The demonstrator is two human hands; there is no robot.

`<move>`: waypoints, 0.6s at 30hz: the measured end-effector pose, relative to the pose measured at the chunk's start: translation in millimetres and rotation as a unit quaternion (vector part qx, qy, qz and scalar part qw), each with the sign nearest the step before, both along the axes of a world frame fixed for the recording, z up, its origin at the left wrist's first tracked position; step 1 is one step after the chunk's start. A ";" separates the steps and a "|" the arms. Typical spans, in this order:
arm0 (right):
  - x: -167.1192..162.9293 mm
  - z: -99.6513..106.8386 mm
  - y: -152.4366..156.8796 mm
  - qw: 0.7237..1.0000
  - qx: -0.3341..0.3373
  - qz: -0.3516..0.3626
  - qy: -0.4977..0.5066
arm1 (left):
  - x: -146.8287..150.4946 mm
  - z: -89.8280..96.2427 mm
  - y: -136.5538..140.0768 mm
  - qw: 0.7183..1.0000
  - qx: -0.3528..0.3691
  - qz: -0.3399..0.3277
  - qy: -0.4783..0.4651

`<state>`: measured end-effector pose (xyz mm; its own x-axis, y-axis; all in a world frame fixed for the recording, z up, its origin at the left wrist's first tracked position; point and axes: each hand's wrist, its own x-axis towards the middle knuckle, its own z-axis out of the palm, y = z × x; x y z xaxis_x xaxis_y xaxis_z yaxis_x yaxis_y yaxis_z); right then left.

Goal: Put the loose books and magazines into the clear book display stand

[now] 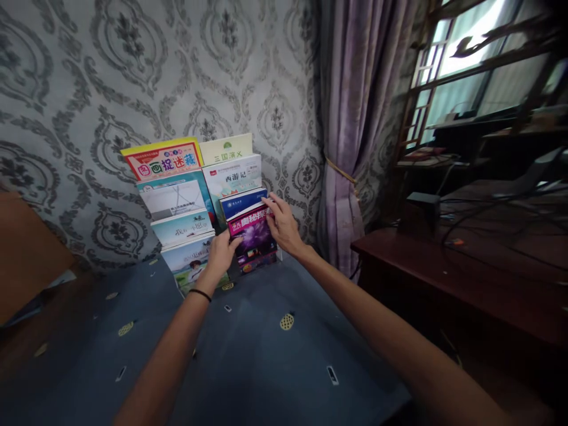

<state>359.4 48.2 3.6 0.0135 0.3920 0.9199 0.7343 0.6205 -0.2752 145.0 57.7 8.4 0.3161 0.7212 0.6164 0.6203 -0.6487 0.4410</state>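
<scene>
A purple book (255, 234) with a starry cover stands at the front of the right-hand column of a tiered book display. My left hand (220, 254) grips its left edge, the thumb lying on the cover; the other fingertips are partly hidden. On its right edge my right hand (286, 226) is closed, thumb at the cover's side and forefinger by the top corner of the blue book (242, 204) just behind. Farther back rise a white book (233, 176) and a cream book (227, 149). A blue-green book (189, 257) stands left of my left hand.
The left column also holds a pale teal book (183, 228), a grey-white book (174, 200) and a red-yellow book (162, 160). A blue pineapple-print cloth (257, 367) lies underneath. Around it are a cardboard box (31, 254), a purple curtain (350, 130) and a dark red desk (444, 272) with cables.
</scene>
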 end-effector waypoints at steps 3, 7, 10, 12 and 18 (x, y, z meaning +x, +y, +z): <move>1.4 5.5 1.8 1.000 -0.007 -0.009 -0.014 | 1.4 1.8 -1.0 1.000 0.003 -0.001 0.010; 4.9 3.7 -2.4 1.000 -0.016 -0.011 -0.020 | 4.3 1.8 -2.6 1.000 -0.004 0.014 0.021; 6.4 -0.8 -7.0 1.000 -0.011 -0.007 -0.012 | 6.1 1.3 -4.5 0.999 -0.008 0.029 0.031; 6.7 -3.2 -8.4 1.000 -0.003 -0.005 -0.003 | 6.7 1.5 -5.8 0.998 -0.017 0.041 0.038; 8.9 -1.7 -0.6 0.999 -0.006 0.008 0.045 | 5.8 2.5 -7.9 0.997 -0.037 0.044 0.042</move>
